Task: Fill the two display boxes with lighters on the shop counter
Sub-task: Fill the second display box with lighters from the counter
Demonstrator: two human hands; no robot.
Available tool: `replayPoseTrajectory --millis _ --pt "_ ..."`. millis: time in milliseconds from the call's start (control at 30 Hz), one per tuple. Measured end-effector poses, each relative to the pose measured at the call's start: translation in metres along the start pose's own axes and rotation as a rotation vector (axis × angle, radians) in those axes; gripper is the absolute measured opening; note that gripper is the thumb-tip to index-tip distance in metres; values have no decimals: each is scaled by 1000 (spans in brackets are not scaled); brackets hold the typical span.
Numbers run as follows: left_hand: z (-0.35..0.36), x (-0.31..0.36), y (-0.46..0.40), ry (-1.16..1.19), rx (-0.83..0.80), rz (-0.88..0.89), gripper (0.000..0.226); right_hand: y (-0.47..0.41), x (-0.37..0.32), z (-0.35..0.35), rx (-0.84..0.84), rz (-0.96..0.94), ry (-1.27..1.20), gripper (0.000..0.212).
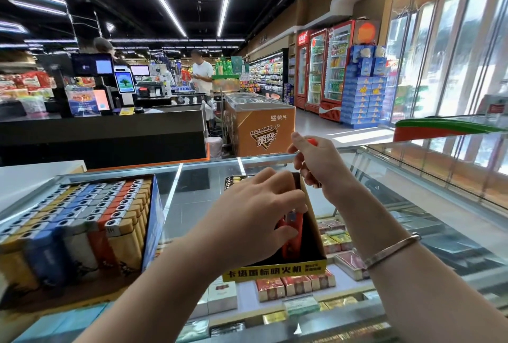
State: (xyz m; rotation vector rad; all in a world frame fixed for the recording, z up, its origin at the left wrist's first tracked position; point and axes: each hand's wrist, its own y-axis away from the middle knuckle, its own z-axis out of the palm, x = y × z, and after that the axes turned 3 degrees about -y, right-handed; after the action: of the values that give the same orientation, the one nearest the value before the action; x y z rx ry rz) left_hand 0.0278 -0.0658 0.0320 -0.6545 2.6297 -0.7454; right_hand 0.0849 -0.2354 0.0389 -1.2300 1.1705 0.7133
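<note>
Left hand (255, 216), fingers curled, pinches a red lighter (291, 235) inside the yellow-fronted display box (275, 270) on the glass table (412, 177). Left: a full blue display box (154, 221). Beyond, the right hand (319, 164) grips another red lighter (312, 141).

At the centre of the frame the left hand (257, 215) reaches into a dark display box with a yellow front (308, 264) on the glass counter (412, 177), fingers curled on a red lighter (292, 235). Just above, the right hand (320, 166) grips another red lighter (312, 141). At lower left a blue display box (155, 221) stands packed with upright lighters (90, 216).
</note>
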Motion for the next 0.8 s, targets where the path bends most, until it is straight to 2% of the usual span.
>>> replayPoseTrajectory --millis 67,167,267,433,533,600,667,800 --pt "3 -1 0 14 -20 -23 31 1 -1 0 3 -5 5 36" --pt "5 -5 1 170 -83 -103 34 2 -4 0 85 -19 -15 42" --pt "6 -4 -1 258 -39 -160 42 1 -11 -4 161 -35 -102 49" --pt "8 -7 -2 211 213 -269 41 5 -21 0 -73 -14 -277 62" --pt "7 -10 -2 77 341 -242 44 11 -21 14 -188 -40 -240 60" --pt "5 -10 -1 69 401 -219 39 14 -21 21 -215 -18 -246 55" --pt "3 -10 -1 207 427 -246 35 14 -21 23 -232 -4 -269 51" --pt "-1 -6 -4 747 406 -379 29 15 -21 21 -212 -11 -246 45"
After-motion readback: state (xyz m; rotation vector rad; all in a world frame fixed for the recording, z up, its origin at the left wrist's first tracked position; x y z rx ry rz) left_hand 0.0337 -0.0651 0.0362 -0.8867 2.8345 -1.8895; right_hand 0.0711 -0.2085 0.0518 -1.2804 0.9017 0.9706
